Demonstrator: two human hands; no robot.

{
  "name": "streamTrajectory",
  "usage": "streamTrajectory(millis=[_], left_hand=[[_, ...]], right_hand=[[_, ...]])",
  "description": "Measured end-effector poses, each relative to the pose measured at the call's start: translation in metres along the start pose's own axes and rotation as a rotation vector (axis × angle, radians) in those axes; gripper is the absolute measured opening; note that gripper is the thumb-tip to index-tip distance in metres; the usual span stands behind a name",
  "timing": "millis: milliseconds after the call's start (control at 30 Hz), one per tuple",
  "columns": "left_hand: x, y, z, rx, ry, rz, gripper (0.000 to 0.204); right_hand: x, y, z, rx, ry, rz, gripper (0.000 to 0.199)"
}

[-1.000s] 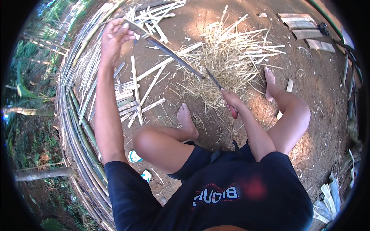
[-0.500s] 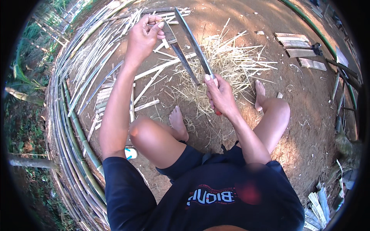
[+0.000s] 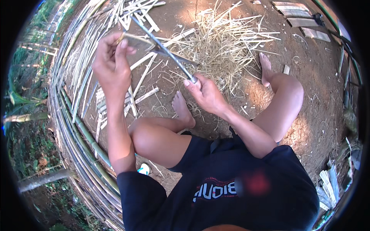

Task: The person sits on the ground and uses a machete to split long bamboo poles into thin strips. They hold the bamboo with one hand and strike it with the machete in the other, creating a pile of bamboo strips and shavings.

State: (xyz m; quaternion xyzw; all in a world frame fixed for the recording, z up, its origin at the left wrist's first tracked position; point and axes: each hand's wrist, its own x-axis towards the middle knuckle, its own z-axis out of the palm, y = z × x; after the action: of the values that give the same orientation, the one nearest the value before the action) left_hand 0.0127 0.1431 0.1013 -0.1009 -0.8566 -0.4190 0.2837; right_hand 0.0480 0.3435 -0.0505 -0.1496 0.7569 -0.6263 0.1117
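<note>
My left hand (image 3: 112, 63) is closed, pinching one end of a thin, dark bamboo strip (image 3: 140, 39) between thumb and fingers. The strip slopes down to the right in front of me and is partly blurred. In my right hand (image 3: 206, 93) is a long-bladed knife (image 3: 171, 55), gripped by its handle, which the fingers hide. Its blade points up and to the left and crosses the strip; whether the two touch I cannot tell. Beyond the hands lies a heap of pale bamboo shavings (image 3: 225, 54) on the ground.
Split bamboo strips (image 3: 83, 65) lie at the left, alongside long bamboo poles (image 3: 79, 154). Flat boards (image 3: 300, 22) rest at the far right. My bare feet (image 3: 181, 104) are planted either side of the shavings. A sandal (image 3: 143, 168) sits by my left knee.
My left hand has come down and to the left with the strip, which now lies flatter. The knife has swung leftward with my right hand, its blade now across the strip.
</note>
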Motion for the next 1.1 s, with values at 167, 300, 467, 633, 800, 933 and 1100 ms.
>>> streamTrajectory(millis=[167,300,467,633,800,933,1100], left_hand=[[0.004,-0.019,-0.004,-0.025,0.083,-0.039,0.017],[-0.001,-0.023,-0.027,0.062,0.131,0.019,0.014],[0.005,-0.035,-0.021,0.085,0.171,-0.042,0.018],[0.006,-0.045,-0.030,0.120,0.222,-0.091,0.019],[0.021,-0.046,-0.026,0.094,0.184,-0.044,0.021],[0.003,-0.053,-0.036,0.099,0.202,-0.124,0.018],[0.006,-0.037,-0.048,0.131,0.224,-0.131,0.015]], right_hand=[[0.037,0.095,-0.008,-0.087,-0.013,0.367,0.046],[0.027,0.059,0.013,-0.099,-0.057,0.207,0.045],[0.058,0.164,0.008,-0.119,0.018,0.455,0.044],[0.056,0.145,0.015,-0.244,-0.107,0.390,0.048],[0.067,0.281,-0.010,-0.250,-0.057,0.592,0.049],[0.059,0.205,0.004,-0.296,-0.098,0.507,0.046],[0.081,0.266,-0.004,-0.267,-0.186,0.756,0.046]])
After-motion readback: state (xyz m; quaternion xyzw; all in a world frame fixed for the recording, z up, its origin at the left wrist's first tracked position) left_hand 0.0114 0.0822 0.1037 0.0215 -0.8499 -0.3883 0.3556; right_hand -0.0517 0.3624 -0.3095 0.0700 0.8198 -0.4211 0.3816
